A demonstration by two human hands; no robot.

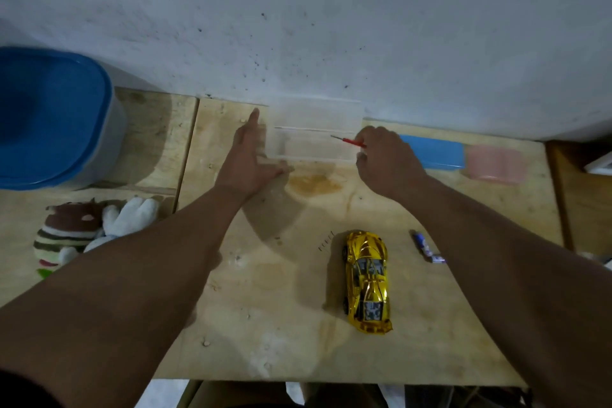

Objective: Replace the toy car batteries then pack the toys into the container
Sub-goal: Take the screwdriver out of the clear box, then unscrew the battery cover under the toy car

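At about five o'clock from the table's middle, a gold toy car [367, 281] is seen lying on the plywood table [281, 325], its length running from twelve to six. Two batteries [427, 247] are laid just beside it at two o'clock. Towards twelve, against the wall, a clear plastic container [314, 132] is framed by both hands: its nine o'clock side is touched by the left hand [246, 159], spread wide and flat, while a red screwdriver [351, 141] is gripped over its three o'clock end by the right hand [385, 159]. Plush toys [89, 232] are piled at nine o'clock, below a blue-lidded bin [49, 116].
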